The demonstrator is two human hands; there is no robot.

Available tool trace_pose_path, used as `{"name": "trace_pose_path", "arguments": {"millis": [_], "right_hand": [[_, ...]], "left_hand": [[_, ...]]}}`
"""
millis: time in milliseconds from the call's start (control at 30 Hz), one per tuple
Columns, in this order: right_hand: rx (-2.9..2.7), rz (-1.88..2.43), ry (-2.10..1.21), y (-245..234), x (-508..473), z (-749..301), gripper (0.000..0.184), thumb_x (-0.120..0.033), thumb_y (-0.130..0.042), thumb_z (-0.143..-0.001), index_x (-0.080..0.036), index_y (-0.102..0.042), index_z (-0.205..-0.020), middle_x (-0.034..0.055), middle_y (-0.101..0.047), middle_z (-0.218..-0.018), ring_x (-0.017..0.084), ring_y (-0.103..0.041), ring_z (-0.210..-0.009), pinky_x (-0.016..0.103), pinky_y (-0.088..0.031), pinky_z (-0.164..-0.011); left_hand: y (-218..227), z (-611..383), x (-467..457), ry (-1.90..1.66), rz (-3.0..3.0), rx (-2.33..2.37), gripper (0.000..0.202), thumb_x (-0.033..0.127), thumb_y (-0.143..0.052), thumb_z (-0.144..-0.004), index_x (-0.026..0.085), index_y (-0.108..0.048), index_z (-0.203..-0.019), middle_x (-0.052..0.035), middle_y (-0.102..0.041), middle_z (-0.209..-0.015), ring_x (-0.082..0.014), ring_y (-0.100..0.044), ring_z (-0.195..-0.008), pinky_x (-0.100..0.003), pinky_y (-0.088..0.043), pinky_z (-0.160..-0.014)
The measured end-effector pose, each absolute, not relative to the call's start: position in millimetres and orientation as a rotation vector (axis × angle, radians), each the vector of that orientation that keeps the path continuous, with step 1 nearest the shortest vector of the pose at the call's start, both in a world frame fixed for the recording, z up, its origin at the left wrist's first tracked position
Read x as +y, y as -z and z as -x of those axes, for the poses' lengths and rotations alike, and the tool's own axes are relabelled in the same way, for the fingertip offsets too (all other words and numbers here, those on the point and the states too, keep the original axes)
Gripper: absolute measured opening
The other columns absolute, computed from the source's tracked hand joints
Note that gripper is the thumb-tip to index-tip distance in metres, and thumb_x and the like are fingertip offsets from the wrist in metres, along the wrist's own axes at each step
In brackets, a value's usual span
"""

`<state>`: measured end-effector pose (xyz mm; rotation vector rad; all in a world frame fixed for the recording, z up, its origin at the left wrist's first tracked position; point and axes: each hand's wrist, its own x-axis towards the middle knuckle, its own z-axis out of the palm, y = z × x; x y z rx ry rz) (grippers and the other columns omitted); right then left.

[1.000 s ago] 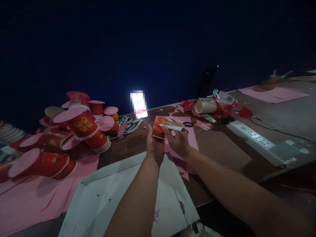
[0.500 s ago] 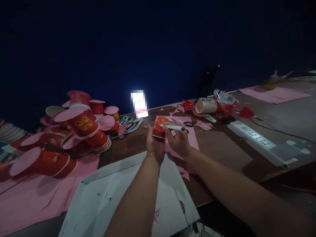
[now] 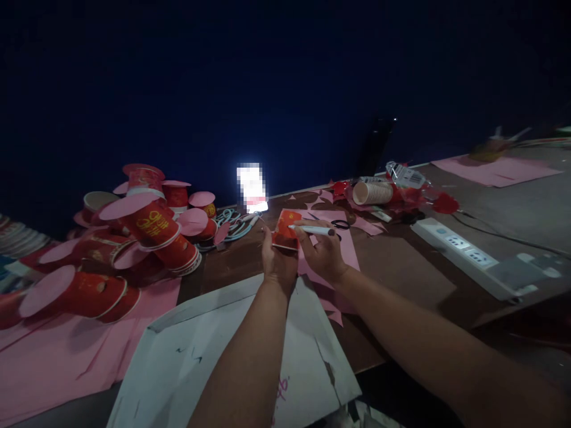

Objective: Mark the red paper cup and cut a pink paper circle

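A red paper cup (image 3: 286, 229) is tilted in my left hand (image 3: 279, 261), whose fingers are wrapped round it from below. My right hand (image 3: 323, 252) is closed on a white marker (image 3: 316, 230), its tip at the cup's side. Beneath the hands lies pink paper (image 3: 352, 279), with scissors (image 3: 341, 224) partly showing just beyond the right hand. Below my forearms is a large white sheet (image 3: 214, 333) with dark marks and pink writing.
Red cups (image 3: 151, 223) with pink discs on their ends are piled at left. A bright phone screen (image 3: 251, 184) stands behind blue cable (image 3: 236, 224). At right are stacked cups (image 3: 372, 192) in clear wrap and a power strip (image 3: 459, 252).
The cup has turned slightly in my left hand, its near rim shifting a little left. The marker stays at its side, and the right hand has barely moved.
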<state>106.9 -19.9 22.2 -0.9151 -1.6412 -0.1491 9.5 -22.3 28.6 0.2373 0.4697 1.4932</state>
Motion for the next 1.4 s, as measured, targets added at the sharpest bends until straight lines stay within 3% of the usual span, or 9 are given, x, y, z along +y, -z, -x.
{"name": "trace_pose_path", "arguments": {"millis": [833, 1167, 1400], "right_hand": [[-1.641, 0.925, 0.134, -22.0, -19.1, -107.7, 0.009, -0.024, -0.056, -0.088, -0.024, -0.064, -0.092, 0.0036, -0.074, -0.096, 0.019, -0.068, -0.085, 0.040, -0.050, -0.085], [-1.598, 0.925, 0.068, -27.0, -19.8, -110.2, 0.016, -0.027, -0.053, -0.090, -0.024, -0.067, -0.097, 0.0055, -0.073, -0.100, 0.020, -0.067, -0.092, 0.041, -0.052, -0.087], [-1.609, 0.927, 0.110, -26.1, -18.2, -110.8, 0.016, -0.025, -0.053, -0.090, -0.024, -0.066, -0.098, 0.0054, -0.073, -0.101, 0.020, -0.067, -0.088, 0.041, -0.051, -0.085]], "left_hand": [[-27.4, -7.6, -19.6, -1.559, -0.211, 0.450, 0.043, 0.048, -0.040, -0.092, 0.015, -0.068, -0.092, -0.0091, -0.069, -0.102, -0.0193, -0.061, -0.108, -0.029, -0.048, -0.092], [-28.6, -13.7, -20.3, -1.561, -0.301, 0.457, 0.044, 0.050, -0.044, -0.090, 0.013, -0.067, -0.096, -0.0112, -0.068, -0.108, -0.0202, -0.058, -0.114, -0.031, -0.044, -0.100], [-27.2, -15.0, -20.1, -1.583, -0.317, 0.455, 0.039, 0.046, -0.043, -0.092, 0.016, -0.067, -0.096, -0.0074, -0.070, -0.103, -0.0190, -0.060, -0.111, -0.031, -0.045, -0.098]]}}
